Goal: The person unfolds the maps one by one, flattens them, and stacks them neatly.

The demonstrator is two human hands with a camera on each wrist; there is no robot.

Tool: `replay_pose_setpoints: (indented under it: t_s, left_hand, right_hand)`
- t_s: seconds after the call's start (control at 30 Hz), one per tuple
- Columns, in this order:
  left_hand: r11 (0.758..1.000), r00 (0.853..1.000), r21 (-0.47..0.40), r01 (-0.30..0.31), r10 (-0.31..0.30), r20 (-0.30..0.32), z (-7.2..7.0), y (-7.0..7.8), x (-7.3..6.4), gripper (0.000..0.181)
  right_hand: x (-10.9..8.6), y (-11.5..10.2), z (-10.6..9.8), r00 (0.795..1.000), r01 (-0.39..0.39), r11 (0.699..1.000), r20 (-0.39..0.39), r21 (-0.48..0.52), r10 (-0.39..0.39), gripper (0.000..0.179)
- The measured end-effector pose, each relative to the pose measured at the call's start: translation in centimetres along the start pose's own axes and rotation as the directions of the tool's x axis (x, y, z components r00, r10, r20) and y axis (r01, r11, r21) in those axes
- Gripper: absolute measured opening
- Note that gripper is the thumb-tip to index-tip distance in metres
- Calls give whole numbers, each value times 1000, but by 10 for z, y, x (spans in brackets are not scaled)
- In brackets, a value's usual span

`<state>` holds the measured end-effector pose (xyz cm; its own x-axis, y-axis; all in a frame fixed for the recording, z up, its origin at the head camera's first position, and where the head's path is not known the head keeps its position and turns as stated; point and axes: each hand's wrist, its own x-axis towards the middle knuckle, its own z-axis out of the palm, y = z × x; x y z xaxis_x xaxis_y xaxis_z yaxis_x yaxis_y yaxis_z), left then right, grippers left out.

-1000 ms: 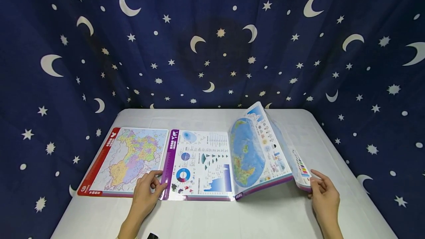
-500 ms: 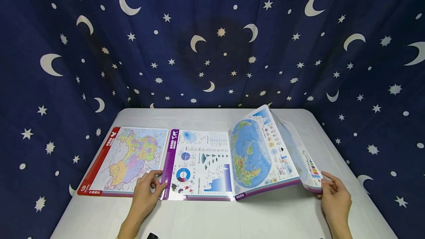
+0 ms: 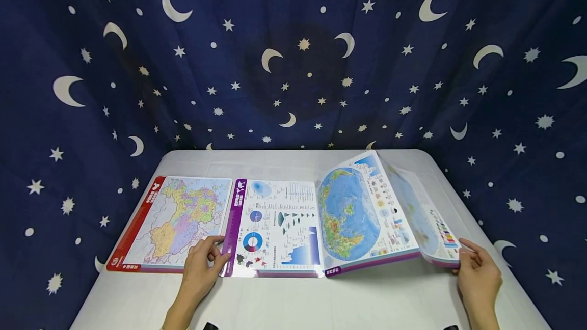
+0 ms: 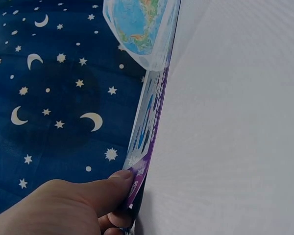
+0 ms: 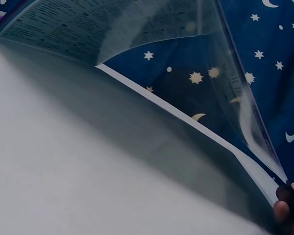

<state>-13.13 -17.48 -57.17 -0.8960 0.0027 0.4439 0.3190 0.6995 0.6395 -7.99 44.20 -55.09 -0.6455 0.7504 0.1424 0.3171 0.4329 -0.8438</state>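
A folding world map (image 3: 289, 202) with a purple border spreads across the middle of the table in the head view. Its left panel lies flat, while the panels to the right rise in a ridge and slope down again. My left hand (image 3: 202, 264) pinches the map's near left corner, thumb on top in the left wrist view. At the far right, my right hand (image 3: 480, 275) pinches the near right corner of the outer panel (image 3: 424, 218). In the right wrist view that panel's transparent film (image 5: 235, 98) shows, and only a few fingertips appear at the edge.
To the left lies a red-bordered map of China (image 3: 188, 218), its right edge close by the purple map and my left hand. The white table (image 3: 367, 304) ends at a dark blue curtain (image 3: 293, 65) with moons and stars on three sides.
My right hand has moved to the right, drawing the outer panel with it. The raised ridge of the world map has sunk lower and spread wider. My left hand has stayed in place.
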Motion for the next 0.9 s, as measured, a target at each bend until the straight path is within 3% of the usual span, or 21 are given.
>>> replay_pose_setpoints:
  t_s: [0.37, 0.6, 0.9]
  left_hand:
    - [1000, 1000, 1, 18, -18, 6, 0, 0, 0, 43]
    - [1000, 1000, 2, 8, -8, 3, 2, -2, -1, 44]
    - [1000, 1000, -1, 17, -17, 9, 0, 0, -1, 44]
  right_hand:
    - [16, 14, -12, 996, 61, 997, -65, -49, -64, 36]
    - [21, 17, -18, 992, 49, 993, -108, -108, -61, 37]
    - [24, 21, -24, 980, 114, 985, -147, -133, -133, 36]
